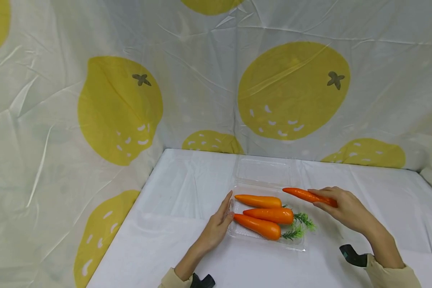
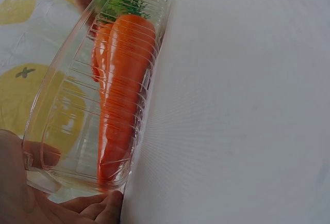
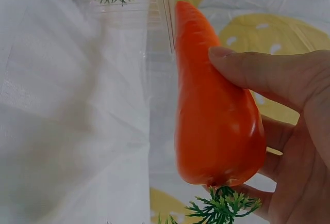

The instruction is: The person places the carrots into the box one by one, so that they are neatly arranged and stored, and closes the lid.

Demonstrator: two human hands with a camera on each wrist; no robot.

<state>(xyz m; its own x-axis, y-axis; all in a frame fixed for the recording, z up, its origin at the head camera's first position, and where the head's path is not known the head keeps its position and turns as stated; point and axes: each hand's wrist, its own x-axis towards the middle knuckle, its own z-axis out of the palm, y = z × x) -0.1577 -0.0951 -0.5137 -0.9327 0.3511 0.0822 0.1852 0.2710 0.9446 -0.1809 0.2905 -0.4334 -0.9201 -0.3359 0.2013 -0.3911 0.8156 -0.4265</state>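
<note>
A clear plastic clamshell container [image 1: 291,245] lies with its lid [image 1: 263,169] folded back. Three orange carrots [image 1: 262,227] with green tops [image 1: 304,219] lie side by side inside, their tips to the left. At the container's left end, my left hand [image 1: 213,234] grips the wall between thumb and fingers; the ribbed side shows close up in the left wrist view. My right hand [image 1: 340,206] pinches another carrot [image 3: 216,115] by its thick body, thumb on one side and fingers behind. That carrot is above the container's right edge, tip pointing left, its leafy top [image 3: 224,203] hanging past the fingers.
A white cloth covers the table [image 1: 180,244], with folds along its surface. Behind and to the left hangs a pale curtain [image 1: 198,92] printed with large yellow lemons [image 1: 120,110]. Black wrist mounts [image 1: 353,255] sit at both sleeves.
</note>
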